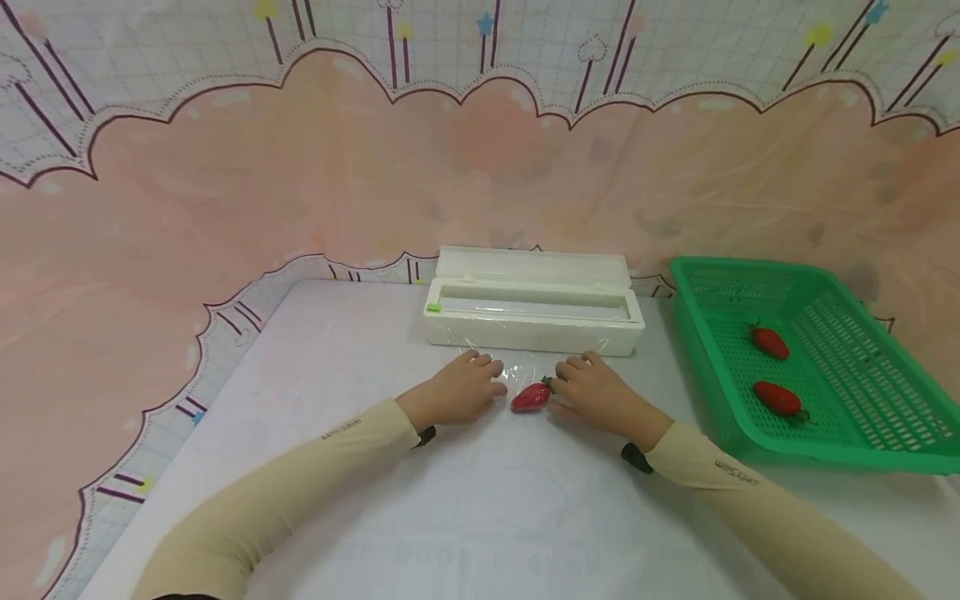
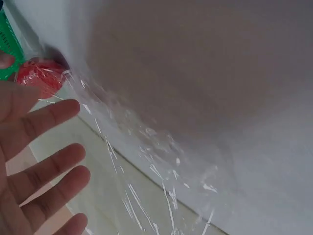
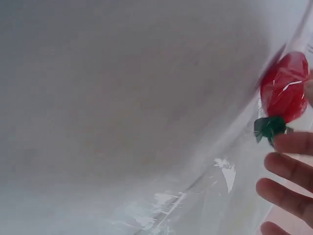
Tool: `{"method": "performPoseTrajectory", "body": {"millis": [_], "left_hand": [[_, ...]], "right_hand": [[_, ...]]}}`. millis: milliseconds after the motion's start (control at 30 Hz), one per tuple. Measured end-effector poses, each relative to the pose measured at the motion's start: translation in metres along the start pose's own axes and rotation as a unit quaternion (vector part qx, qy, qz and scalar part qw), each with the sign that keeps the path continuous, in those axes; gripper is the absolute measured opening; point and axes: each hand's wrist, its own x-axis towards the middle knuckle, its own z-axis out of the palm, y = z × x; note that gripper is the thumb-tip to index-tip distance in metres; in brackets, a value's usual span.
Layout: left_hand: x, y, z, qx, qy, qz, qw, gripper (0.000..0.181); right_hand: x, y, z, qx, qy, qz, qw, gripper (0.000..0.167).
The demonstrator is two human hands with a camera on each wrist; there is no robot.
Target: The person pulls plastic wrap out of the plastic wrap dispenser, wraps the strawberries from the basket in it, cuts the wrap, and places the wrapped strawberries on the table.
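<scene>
1. Observed a long white rectangular plastic dispenser box [image 1: 525, 332] standing on the white-covered counter [image 1: 420, 517], with hinged white lid [image 1: 532, 267] raised along the back and a pale roll [image 1: 532, 308] showing in the slot. Noted a small light-green tab [image 1: 433, 307] at the left end of the dispenser box.
2. Located a red cone-shaped strawberry [image 1: 531, 397] with green leafy cap [image 3: 270, 128], lying on its side on the counter in front of the middle of the dispenser box. Found clear wrinkled plastic film [image 2: 149, 132] over the strawberry and in creases toward the dispenser box.
3. Found the left hand [image 1: 459, 389] in front of the left part of the dispenser box, with fingers spread and nearly straight, just beside the strawberry's pointed end.
4. Found the right hand [image 1: 600, 396] in front of the right part of the dispenser box, with fingers parted and slightly bent, close against the leafy cap. Unable to confirm actual contact with the cap.
5. Recorded beige sleeves [image 1: 277, 483] on both arms.
6. Located a green rectangular perforated plastic basket [image 1: 705, 367] right of the dispenser box, containing two red strawberries [image 1: 777, 399], both lying down.
7. Noted a pink-and-white printed cloth [image 1: 375, 183] behind the dispenser box.
</scene>
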Motion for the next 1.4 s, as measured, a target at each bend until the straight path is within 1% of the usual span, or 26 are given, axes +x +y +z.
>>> {"method": "performPoseTrajectory", "body": {"millis": [100,200,267,333,400,533,600,667,767,867,967,1067,1133,1233,1400], "left_hand": [[0.006,0.004,0.002,0.007,0.000,-0.016,0.9998,0.022],[0.009,0.008,0.003,0.020,-0.004,-0.028,0.9994,0.027],[0.011,0.011,0.004,0.031,0.002,-0.040,0.9987,0.030],[0.012,0.014,0.004,0.042,0.015,-0.052,0.9976,0.036],[0.015,0.018,0.004,0.055,0.040,-0.061,0.9958,0.042],[0.021,0.022,0.002,0.074,0.090,-0.061,0.9913,0.046],[0.025,0.024,0.002,0.066,0.107,-0.060,0.9902,0.044],[0.030,0.024,0.003,0.052,0.112,-0.063,0.9903,0.041],[0.035,0.024,0.004,0.029,0.104,-0.073,0.9915,0.037],[0.039,0.023,0.006,0.020,0.089,-0.084,0.9923,0.035],[0.041,0.022,0.005,0.015,0.073,-0.095,0.9927,0.035],[0.041,0.021,0.004,0.004,0.065,-0.103,0.9926,0.038],[0.041,0.021,0.004,-0.002,0.064,-0.102,0.9927,0.040],[0.042,0.021,0.004,-0.003,0.060,-0.093,0.9938,0.043],[0.043,0.022,0.005,0.000,0.060,-0.081,0.9949,0.039]], "right_hand": [[0.005,-0.005,0.000,0.003,-0.002,0.002,1.0000,0.033],[0.009,-0.007,0.001,0.014,0.000,-0.006,0.9999,0.037],[0.011,-0.008,0.004,0.017,0.001,-0.013,0.9998,0.036],[0.012,-0.008,0.006,0.020,0.001,-0.017,0.9997,0.033],[0.012,-0.008,0.008,0.022,-0.001,-0.017,0.9996,0.029],[0.014,-0.007,0.009,0.039,-0.018,0.001,0.9991,0.025],[0.016,-0.006,0.009,0.048,-0.032,0.014,0.9982,0.024],[0.018,-0.004,0.009,0.059,-0.049,0.028,0.9967,0.024],[0.020,-0.002,0.010,0.086,-0.068,0.049,0.9928,0.026],[0.022,-0.001,0.011,0.125,-0.077,0.067,0.9869,0.026],[0.023,0.000,0.012,0.168,-0.083,0.085,0.9786,0.026],[0.025,0.002,0.014,0.204,-0.090,0.100,0.9698,0.025],[0.025,0.003,0.015,0.228,-0.098,0.108,0.9627,0.024],[0.026,0.005,0.014,0.255,-0.105,0.112,0.9548,0.025],[0.026,0.006,0.011,0.272,-0.111,0.104,0.9501,0.027]]}}
